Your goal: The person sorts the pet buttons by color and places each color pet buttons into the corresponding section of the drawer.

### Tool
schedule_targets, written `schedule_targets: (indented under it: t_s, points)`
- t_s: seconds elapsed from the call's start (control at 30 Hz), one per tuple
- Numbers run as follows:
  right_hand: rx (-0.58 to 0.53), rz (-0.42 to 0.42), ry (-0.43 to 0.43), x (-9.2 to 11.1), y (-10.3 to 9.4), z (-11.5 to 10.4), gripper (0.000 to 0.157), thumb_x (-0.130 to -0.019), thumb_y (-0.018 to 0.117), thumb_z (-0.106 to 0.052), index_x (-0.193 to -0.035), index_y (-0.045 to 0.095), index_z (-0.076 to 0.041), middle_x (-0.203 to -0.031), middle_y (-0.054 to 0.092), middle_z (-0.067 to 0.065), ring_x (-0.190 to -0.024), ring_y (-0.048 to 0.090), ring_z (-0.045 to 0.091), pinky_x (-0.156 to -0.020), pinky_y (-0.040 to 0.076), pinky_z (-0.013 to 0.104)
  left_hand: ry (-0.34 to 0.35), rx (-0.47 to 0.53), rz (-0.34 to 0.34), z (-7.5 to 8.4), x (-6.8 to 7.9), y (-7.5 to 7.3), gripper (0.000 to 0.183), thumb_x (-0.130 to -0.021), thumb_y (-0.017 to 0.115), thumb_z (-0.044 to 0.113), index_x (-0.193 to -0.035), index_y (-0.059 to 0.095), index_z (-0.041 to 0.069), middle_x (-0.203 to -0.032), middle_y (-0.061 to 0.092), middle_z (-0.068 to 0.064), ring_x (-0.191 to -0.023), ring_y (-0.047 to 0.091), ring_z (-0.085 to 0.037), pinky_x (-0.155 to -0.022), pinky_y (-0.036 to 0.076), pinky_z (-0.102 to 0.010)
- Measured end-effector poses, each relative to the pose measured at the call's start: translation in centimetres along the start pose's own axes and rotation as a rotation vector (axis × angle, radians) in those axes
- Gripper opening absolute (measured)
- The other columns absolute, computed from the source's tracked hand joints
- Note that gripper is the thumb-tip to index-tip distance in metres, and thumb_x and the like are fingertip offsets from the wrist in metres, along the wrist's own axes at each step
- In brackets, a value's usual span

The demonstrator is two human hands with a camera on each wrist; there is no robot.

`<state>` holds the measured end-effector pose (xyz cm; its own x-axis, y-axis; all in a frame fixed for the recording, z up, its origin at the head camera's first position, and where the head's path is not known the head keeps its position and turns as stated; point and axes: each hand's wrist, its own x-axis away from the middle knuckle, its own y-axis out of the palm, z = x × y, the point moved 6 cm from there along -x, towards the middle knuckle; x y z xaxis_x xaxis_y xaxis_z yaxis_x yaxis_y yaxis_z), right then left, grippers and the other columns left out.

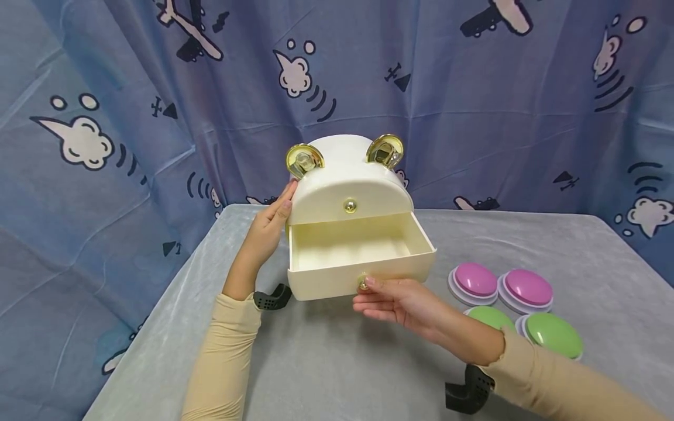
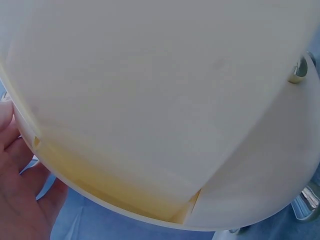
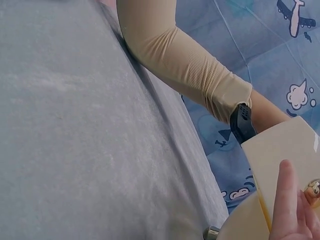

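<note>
A cream-white two-drawer storage box [image 1: 342, 169] with round gold ears stands tilted in the middle of the head view. Its lower drawer [image 1: 321, 285] is pulled out, and the bare inside shows. The upper drawer [image 1: 321, 204], with its own gold knob, is closed. My left hand [image 1: 260, 234] holds the box by its left side, thumb toward the front. With thumb and fingers, my right hand [image 1: 402, 304] pinches the lower drawer's gold knob [image 1: 363, 283]; the other fingers extend below it. In the left wrist view the box [image 2: 150, 100] fills most of the picture.
Right of the box, two pink dome buttons [image 1: 475, 279] and two green dome buttons [image 1: 553, 334] with white bases sit on the grey cloth-covered table [image 1: 326, 374]. A blue patterned curtain [image 1: 347, 76] hangs behind the table and along its left side.
</note>
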<state>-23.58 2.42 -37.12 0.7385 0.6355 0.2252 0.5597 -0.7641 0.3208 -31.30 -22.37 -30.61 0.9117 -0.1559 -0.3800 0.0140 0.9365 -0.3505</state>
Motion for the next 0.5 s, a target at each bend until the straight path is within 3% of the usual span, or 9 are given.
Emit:
schedule_targets:
  t_s: [0.27,0.5]
  points:
    - [0.010,0.014,-0.007,0.6,0.5,0.5,0.017,-0.102,0.057,-0.023,-0.105,0.067,-0.009,-0.095,0.077,0.002,-0.092,0.075,0.012,-0.087,0.060,0.025,0.001,0.002,0.000,0.1,0.0,0.0,0.048,-0.109,0.034,0.032,-0.155,0.034,0.019,-0.165,0.024,0.007,-0.155,0.016,-0.012,-0.128,0.014,-0.034]
    - [0.002,0.022,-0.018,1.3,1.1,1.0,0.015,-0.102,0.058,-0.022,-0.102,0.068,-0.011,-0.093,0.077,0.001,-0.090,0.075,0.011,-0.085,0.060,0.024,-0.003,0.011,0.001,0.3,0.1,0.1,0.048,-0.109,0.034,0.032,-0.155,0.034,0.019,-0.165,0.024,0.007,-0.154,0.016,-0.010,-0.128,0.014,-0.033]
